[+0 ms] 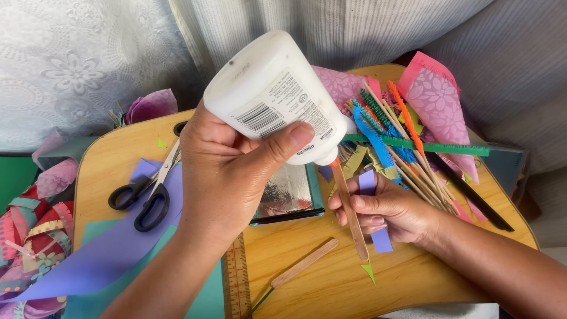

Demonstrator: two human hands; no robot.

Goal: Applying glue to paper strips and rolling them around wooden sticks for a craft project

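My left hand (227, 177) has its grip wrapped tight around a white plastic glue bottle (274, 94), smooth and rounded, tipped nozzle-down over the middle of the wooden bench (331, 283). Its orange tip touches the top end of a flat wooden craft stick (351, 215). My right hand (393, 210) pinches that stick in a narrow grip, together with a strip of purple paper (378, 236) lying behind it, just above the bench.

A large purple paper sheet (112, 248) lies on a teal sheet (204, 298) at the left, with black-handled scissors (144, 195) on top. A shiny foil-faced card (286, 192) sits under the bottle. Thin skewers wrapped in fringed blue, green and orange paper (393, 133) fan out behind my right hand. A second plain stick (304, 263) and a wooden ruler (237, 277) lie nearest me.
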